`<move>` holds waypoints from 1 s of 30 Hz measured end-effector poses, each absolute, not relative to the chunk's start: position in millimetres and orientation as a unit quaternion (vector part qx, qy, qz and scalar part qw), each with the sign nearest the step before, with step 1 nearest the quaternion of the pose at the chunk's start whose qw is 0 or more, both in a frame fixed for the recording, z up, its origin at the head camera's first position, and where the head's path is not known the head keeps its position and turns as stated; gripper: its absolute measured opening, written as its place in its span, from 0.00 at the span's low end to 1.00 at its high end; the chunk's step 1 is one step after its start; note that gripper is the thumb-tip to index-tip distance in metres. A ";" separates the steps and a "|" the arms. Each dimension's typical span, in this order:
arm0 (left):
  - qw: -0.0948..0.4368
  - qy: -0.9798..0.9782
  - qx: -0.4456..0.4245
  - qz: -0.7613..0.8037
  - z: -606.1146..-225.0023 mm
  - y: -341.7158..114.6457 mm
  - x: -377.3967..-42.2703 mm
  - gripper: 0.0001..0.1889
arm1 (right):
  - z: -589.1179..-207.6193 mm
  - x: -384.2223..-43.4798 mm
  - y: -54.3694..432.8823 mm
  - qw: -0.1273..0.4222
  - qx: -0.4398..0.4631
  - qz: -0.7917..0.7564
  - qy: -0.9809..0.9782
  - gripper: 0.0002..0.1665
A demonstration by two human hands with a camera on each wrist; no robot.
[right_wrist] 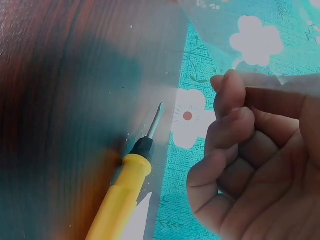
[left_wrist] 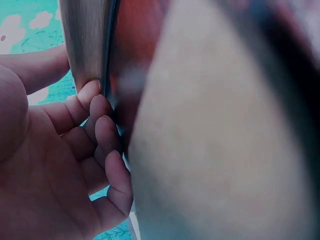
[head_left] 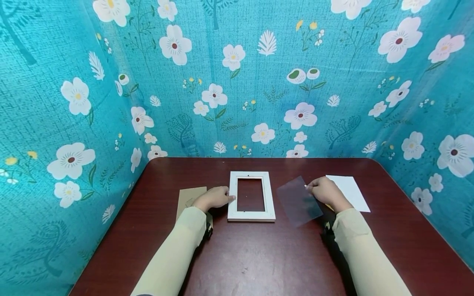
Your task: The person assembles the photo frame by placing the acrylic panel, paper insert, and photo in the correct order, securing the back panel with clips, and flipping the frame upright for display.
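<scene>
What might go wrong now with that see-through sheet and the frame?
The clear sheet might bend or slip, because the right hand pinches it only at one edge. The screwdriver lies close to that hand with its metal tip bare, so it might get bumped or scratch the sheet. And the left hand grips the white frame at just one side, so a nudge could turn it crooked.

Head view bright, fairly sharp; soft glare on desk (head_left: 246, 259) well off far edge, dk shadows beside sleeves (head_left: 174, 255). L wrist view dimmer, big pale shape (left_wrist: 215, 125) v. blurred. R wrist view hazy, bluish, R hand (right_wrist: 260, 160) fairly crisp.
</scene>
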State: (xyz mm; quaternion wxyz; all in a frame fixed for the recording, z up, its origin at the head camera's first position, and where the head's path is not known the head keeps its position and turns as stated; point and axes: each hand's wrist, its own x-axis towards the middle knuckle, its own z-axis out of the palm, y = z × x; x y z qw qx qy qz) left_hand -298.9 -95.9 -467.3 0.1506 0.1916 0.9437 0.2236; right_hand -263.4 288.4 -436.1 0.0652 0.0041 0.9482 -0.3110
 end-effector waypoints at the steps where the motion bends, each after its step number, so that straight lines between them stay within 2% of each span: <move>1: 0.150 0.944 0.193 0.223 -467.5 -95.9 -298.9 0.18 | -436.1 -263.5 288.2 0.065 0.005 -0.316 0.947 0.16; 9: 0.159 0.941 0.191 0.228 -468.8 -97.7 -299.1 0.19 | -441.0 -262.3 286.3 0.061 0.000 -0.390 0.919 0.17; 22: 0.157 0.942 0.188 0.229 -467.6 -96.1 -300.2 0.18 | -434.2 -265.2 285.1 0.023 0.020 -0.439 0.898 0.18; 30: 0.160 0.942 0.186 0.228 -467.3 -96.2 -299.4 0.18 | -443.0 -267.9 279.4 -0.017 0.037 -0.476 0.878 0.19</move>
